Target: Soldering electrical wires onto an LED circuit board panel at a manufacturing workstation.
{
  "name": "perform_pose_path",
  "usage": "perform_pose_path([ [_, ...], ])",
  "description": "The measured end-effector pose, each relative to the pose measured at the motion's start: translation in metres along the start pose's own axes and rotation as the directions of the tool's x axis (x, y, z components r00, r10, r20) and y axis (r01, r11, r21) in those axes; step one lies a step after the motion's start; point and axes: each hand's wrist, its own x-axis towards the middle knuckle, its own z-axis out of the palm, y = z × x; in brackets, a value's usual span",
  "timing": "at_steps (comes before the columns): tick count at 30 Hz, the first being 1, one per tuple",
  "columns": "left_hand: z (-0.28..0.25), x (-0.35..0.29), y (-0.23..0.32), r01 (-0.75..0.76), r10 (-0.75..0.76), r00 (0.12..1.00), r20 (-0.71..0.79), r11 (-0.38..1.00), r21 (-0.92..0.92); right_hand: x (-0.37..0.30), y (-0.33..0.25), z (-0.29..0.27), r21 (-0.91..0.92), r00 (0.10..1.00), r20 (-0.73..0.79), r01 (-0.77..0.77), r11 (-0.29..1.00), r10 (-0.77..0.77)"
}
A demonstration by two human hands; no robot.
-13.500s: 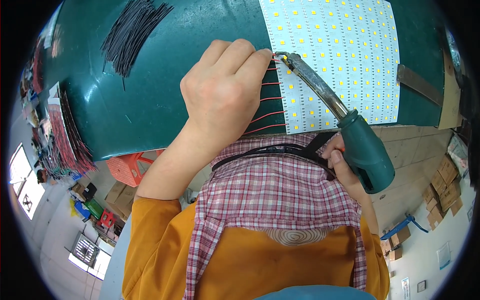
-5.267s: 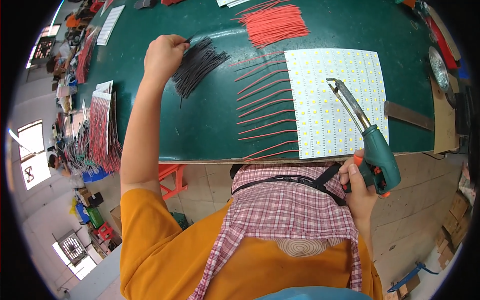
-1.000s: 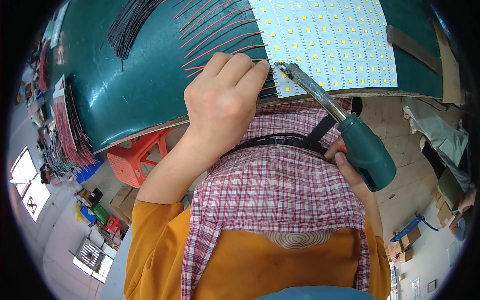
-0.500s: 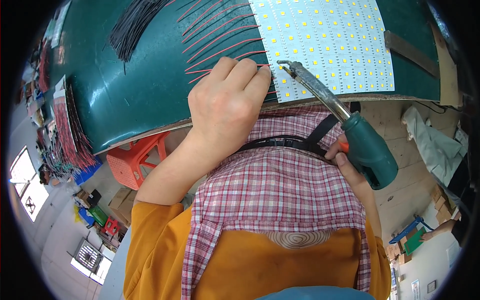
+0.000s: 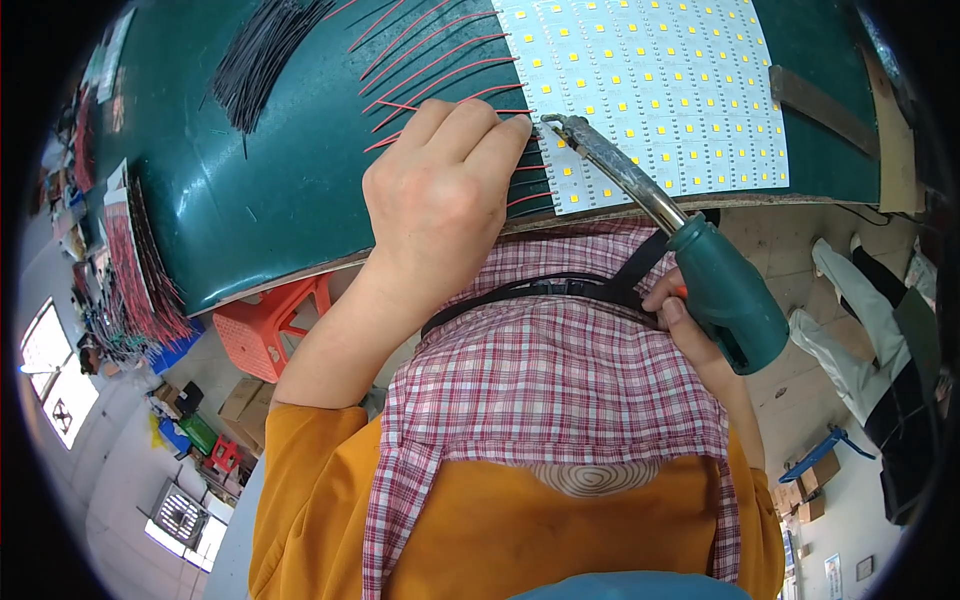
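Observation:
A white LED panel (image 5: 650,100) dotted with yellow squares lies on the green tabletop. Red wires (image 5: 450,72) stick out from its left edge, with some darker ones lower down. My left hand (image 5: 440,180) is at that edge, fingers pinched on a thin wire whose grip point is mostly hidden. My right hand (image 5: 685,315) is wrapped around the green handle of a soldering iron (image 5: 625,170). The iron's bent tip is at the panel's left edge, right beside my left fingertips. Whether it touches the panel I cannot tell.
A bundle of black wires (image 5: 262,65) lies at the upper left. Red and black wire bunches (image 5: 140,260) hang over the table's left side. A flat metal strip (image 5: 825,110) sits right of the panel. An orange stool (image 5: 262,330) stands below; another person (image 5: 885,370) is at the right.
My left hand has shifted slightly up and left along the panel edge, uncovering wires below it. The iron's tip has moved a little left and up. The person at the right has come nearer.

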Motion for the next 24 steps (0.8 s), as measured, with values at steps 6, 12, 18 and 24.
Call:
perform_pose_path([
  [6, -0.003, 0.017, 0.004, -0.068, 0.07, 0.995, 0.073, 0.997, -0.025, -0.012, 0.053, 0.004, 0.153, 0.995, -0.051, 0.093, 0.984, -0.086],
  [12, -0.013, 0.017, 0.016, 0.047, -0.055, 0.981, 0.184, 0.998, 0.048, 0.011, 0.016, -0.009, 0.341, 0.949, -0.083, 0.315, 0.886, -0.305],
  [18, -0.001, 0.02, 0.009, 0.001, -0.005, 0.986, 0.165, 1.0, 0.027, 0.016, 0.014, -0.011, 0.223, 0.886, -0.151, 0.462, 0.859, -0.437],
  [24, -0.019, 0.017, 0.026, 0.055, -0.063, 0.987, 0.145, 0.997, 0.056, 0.014, 0.004, -0.018, 0.352, 0.95, -0.053, 0.305, 0.885, -0.307],
])
